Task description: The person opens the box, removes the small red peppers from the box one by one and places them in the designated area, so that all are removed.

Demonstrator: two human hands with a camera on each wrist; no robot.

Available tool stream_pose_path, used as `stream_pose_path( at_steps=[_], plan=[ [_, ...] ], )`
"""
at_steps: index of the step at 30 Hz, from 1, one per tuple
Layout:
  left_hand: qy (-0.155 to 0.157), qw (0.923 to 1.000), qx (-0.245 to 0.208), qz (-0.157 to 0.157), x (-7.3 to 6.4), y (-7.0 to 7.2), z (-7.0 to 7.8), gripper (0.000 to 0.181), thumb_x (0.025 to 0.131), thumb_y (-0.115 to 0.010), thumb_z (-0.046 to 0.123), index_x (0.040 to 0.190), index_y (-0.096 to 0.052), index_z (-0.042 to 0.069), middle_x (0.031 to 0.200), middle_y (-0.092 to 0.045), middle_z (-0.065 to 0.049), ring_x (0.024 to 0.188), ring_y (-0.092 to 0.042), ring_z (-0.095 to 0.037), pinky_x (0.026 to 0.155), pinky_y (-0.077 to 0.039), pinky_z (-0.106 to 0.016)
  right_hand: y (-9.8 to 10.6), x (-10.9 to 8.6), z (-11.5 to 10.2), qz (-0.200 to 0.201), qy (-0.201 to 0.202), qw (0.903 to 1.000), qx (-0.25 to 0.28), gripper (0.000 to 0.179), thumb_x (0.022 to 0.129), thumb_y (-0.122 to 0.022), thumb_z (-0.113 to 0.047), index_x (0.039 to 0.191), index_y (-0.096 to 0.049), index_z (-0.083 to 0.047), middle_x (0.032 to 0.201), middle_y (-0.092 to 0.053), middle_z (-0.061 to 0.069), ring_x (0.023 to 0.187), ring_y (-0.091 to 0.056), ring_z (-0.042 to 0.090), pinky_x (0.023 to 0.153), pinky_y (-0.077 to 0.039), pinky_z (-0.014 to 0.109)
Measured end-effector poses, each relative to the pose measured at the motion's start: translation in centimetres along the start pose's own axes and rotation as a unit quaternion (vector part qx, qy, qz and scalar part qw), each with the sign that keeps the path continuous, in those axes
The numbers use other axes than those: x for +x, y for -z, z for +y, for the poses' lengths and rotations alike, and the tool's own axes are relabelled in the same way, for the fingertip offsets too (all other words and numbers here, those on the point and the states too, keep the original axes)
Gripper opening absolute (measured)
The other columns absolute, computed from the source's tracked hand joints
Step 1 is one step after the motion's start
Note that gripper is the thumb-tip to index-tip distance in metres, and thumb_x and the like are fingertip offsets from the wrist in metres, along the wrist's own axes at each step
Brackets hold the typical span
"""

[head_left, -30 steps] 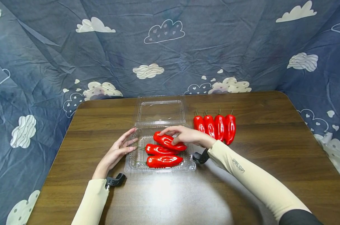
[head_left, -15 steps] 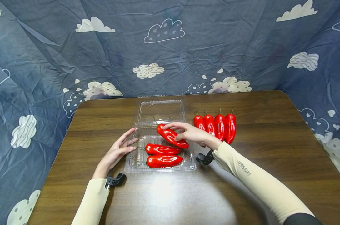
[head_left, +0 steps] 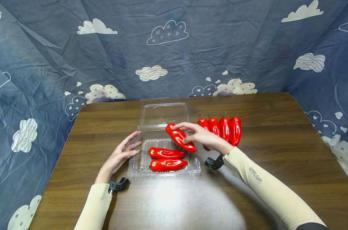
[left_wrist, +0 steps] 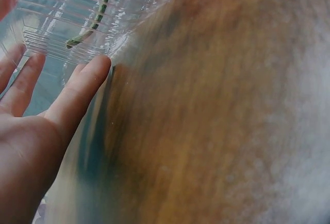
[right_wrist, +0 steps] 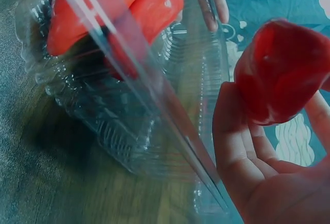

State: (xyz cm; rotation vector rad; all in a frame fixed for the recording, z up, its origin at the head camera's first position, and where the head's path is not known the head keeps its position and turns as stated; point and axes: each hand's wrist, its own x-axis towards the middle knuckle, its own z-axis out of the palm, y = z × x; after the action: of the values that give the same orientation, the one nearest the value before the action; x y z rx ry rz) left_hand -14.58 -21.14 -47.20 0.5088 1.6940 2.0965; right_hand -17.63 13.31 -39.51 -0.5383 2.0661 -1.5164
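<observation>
In the head view, my right hand [head_left: 202, 135] pinches a glossy red pepper [head_left: 178, 138] between thumb and fingers. The pepper slants over the back right of a clear plastic clamshell container [head_left: 165, 174]. Two more red peppers, a rear one [head_left: 166, 152] and a front one [head_left: 169, 165], lie side by side inside it, stems to the left. My left hand [head_left: 119, 156] rests straight fingers against the container's left side. In the left wrist view, those fingertips meet the ribbed wall beside a green stem [left_wrist: 100, 15]. The right wrist view shows the held pepper [right_wrist: 283, 72] end-on.
The container's clear lid [head_left: 165, 113] lies folded back behind it. To the right, several red peppers [head_left: 235, 131] stand in a row on the brown wooden table [head_left: 277, 143], stems away, partly behind my right hand. A blue cloud-print cloth [head_left: 234, 48] hangs behind the table.
My right hand has lifted the pepper away from the two others and carried it right and back, tilting it more steeply. The left hand has stayed in place.
</observation>
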Motion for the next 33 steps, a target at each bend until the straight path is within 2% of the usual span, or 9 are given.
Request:
stream_pose_path(
  at_steps=[5,8,13,19,26,33],
  plan=[
    [-0.001,1.0,0.002,-0.001,0.0,0.1,-0.3,0.069,0.091,-0.045,-0.012,0.152,-0.018,0.003,0.159,-0.008,-0.013,0.137,-0.015,-0.047,0.102,-0.041,-0.035,0.3,-0.5,0.1,0.017,-0.001,0.9998,0.014,0.05,0.085,-0.062,-0.005,0.133,-0.055,-0.014,0.134,-0.049,0.011,0.117,-0.048,0.031,0.089,-0.046,0.042],
    [0.001,1.0,0.0,0.003,0.0,0.1,-0.3,0.069,0.091,-0.046,-0.013,0.152,-0.018,0.004,0.158,-0.009,-0.012,0.137,-0.016,-0.047,0.101,-0.041,-0.034,0.5,-0.7,0.3,0.019,0.002,0.9992,0.035,0.049,0.085,-0.061,-0.003,0.133,-0.054,-0.013,0.133,-0.049,0.011,0.112,-0.052,0.032,0.087,-0.048,0.04],
    [0.002,0.9999,-0.012,0.006,-0.1,0.0,-0.3,0.07,0.09,-0.045,-0.014,0.152,-0.018,0.004,0.158,-0.009,-0.012,0.138,-0.015,-0.047,0.101,-0.041,-0.035,0.8,-1.1,0.5,0.037,0.002,0.9982,0.046,0.05,0.085,-0.062,-0.002,0.133,-0.054,-0.014,0.134,-0.049,0.009,0.114,-0.051,0.03,0.085,-0.049,0.038],
    [0.003,0.9999,-0.011,0.008,-0.1,-0.1,-0.2,0.07,0.09,-0.046,-0.012,0.152,-0.019,0.005,0.158,-0.01,-0.011,0.138,-0.015,-0.047,0.102,-0.041,-0.035,1.3,-1.5,0.8,0.065,0.016,0.9965,0.051,0.051,0.084,-0.062,-0.002,0.133,-0.053,-0.009,0.132,-0.05,0.015,0.111,-0.053,0.033,0.084,-0.049,0.036],
    [-0.002,1.0,-0.004,0.002,0.0,-0.1,-0.2,0.07,0.091,-0.046,-0.012,0.152,-0.018,0.005,0.159,-0.009,-0.012,0.137,-0.014,-0.048,0.102,-0.041,-0.034,2.0,-2.1,1.2,0.09,0.004,0.9944,0.056,0.051,0.084,-0.063,-0.003,0.133,-0.053,-0.011,0.136,-0.047,0.014,0.121,-0.044,0.035,0.084,-0.049,0.036],
    [0.001,0.9999,-0.011,0.005,0.0,-0.2,0.0,0.071,0.09,-0.046,-0.013,0.152,-0.018,0.005,0.159,-0.007,-0.012,0.138,-0.015,-0.046,0.101,-0.041,-0.034,2.4,-2.6,1.6,0.097,0.0,0.9934,0.062,0.051,0.084,-0.062,-0.002,0.133,-0.053,-0.011,0.134,-0.047,0.016,0.112,-0.051,0.035,0.081,-0.05,0.034]
  ],
)
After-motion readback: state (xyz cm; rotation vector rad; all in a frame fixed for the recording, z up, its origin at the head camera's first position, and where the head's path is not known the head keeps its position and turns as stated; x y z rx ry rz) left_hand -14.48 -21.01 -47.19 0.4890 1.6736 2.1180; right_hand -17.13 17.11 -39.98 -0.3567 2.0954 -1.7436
